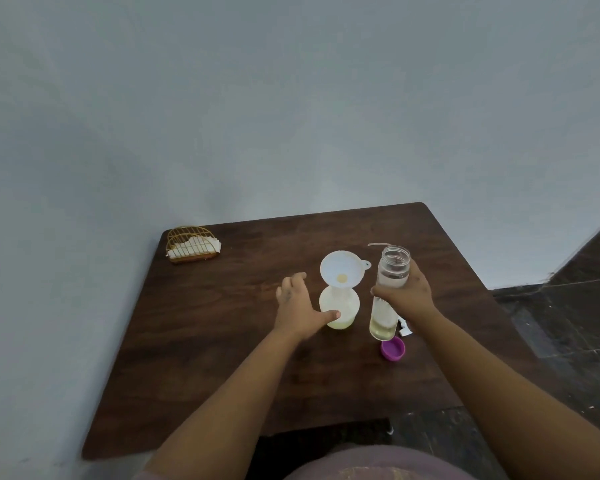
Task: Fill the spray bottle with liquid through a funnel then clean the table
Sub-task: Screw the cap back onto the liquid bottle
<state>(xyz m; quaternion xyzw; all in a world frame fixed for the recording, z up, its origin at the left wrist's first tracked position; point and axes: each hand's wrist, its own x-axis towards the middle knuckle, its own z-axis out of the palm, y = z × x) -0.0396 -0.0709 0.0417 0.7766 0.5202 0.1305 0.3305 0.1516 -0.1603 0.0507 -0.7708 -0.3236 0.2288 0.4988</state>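
Purple cap (pixel 392 348) lies on table (pixel 222 358), nearest. Right hand (pixel 407 294) wrapped around clear bottle (pixel 388 292), upright, open-topped, pale liquid at its base. Left hand (pixel 300 308): thumb touching white spray bottle (pixel 340 308), fingers spread. Funnel (pixel 342 271) seated in its neck. Napkin holder (pixel 192 244) at far left corner

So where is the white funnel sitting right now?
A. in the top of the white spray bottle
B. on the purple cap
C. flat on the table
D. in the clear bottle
A: the funnel stands upright with its spout in the neck of the white spray bottle.
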